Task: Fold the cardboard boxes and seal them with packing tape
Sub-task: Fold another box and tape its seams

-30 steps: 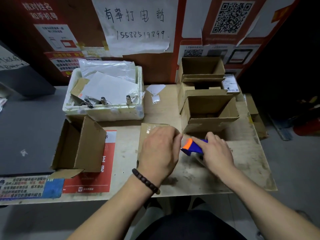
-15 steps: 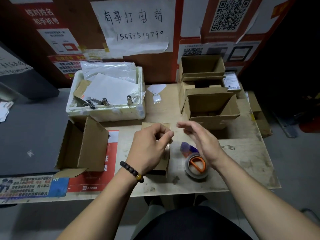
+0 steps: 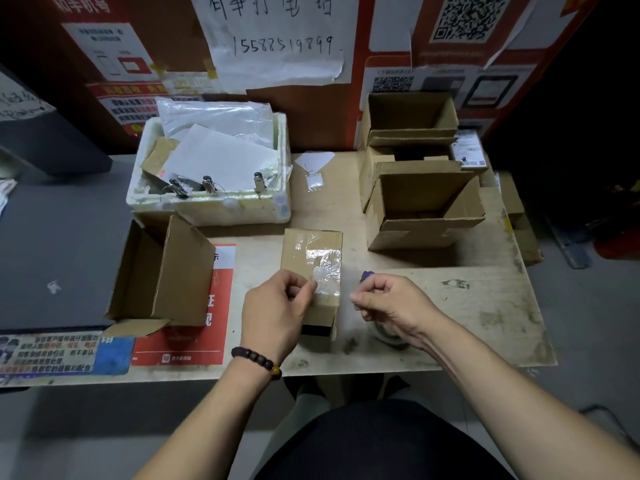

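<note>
— What's the trick with this step?

— The bench point(image 3: 450, 306) takes the weight, so I keep the small box point(image 3: 311, 258) flat there, just in front of me between my hands. My left hand point(image 3: 277, 306) pinches the tape point(image 3: 323, 271) at the near end; I'd press it down smooth. My right hand point(image 3: 388, 301) is curled beside the box; I cannot tell what, if anything, it holds.

— How does the box look?

— Brown, closed, with wrinkled clear tape on top.

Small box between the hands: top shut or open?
Shut. The small box has its top flaps flat under clear tape; its near end looks open and dark.
</note>
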